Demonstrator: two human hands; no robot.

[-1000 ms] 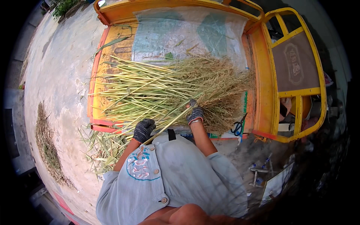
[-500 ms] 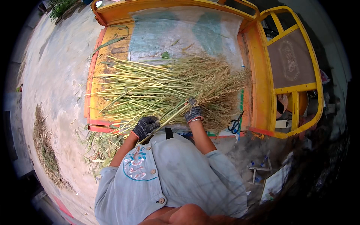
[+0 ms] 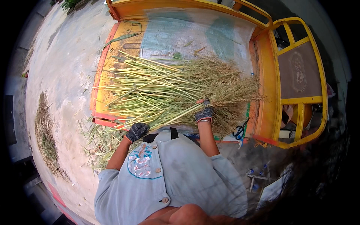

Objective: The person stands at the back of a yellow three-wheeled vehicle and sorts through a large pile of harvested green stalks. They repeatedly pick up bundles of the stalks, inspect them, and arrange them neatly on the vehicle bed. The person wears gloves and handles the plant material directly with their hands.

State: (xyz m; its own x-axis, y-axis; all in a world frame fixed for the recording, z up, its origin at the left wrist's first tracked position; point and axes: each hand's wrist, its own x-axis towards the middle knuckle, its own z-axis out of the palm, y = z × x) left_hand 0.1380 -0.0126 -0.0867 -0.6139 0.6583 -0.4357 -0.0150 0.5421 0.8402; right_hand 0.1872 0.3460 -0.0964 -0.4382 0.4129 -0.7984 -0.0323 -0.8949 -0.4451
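Both my hands wear dark grey knit gloves. My right hand (image 3: pixel 204 112) is closed round a small bunch of long pale-green stalks (image 3: pixel 176 117), just below their brownish seed heads (image 3: pixel 236 92). At the lower ends of this bunch, my left hand (image 3: pixel 137 131) is curled closed, with the stalk ends running into it. Beyond my hands lies a wide pile of similar stalks (image 3: pixel 150 84), cut ends to the left and seed heads to the right. The seed heads of the held bunch blend into the pile.
The pile rests on a yellow-orange cart bed (image 3: pixel 107 80), partly covered by a pale plastic sheet (image 3: pixel 168 37). Dark-handled scissors (image 3: pixel 240 129) lie at the right front edge. A yellow-framed panel (image 3: pixel 300 75) stands right. Stripped leaves (image 3: pixel 103 144) lie at left front; dry plant litter (image 3: pixel 47 138) lies farther left.
My left hand has moved left and lower, toward the stalk ends. The right hand's bunch looks thicker and lies flatter. The whole view has shifted slightly.
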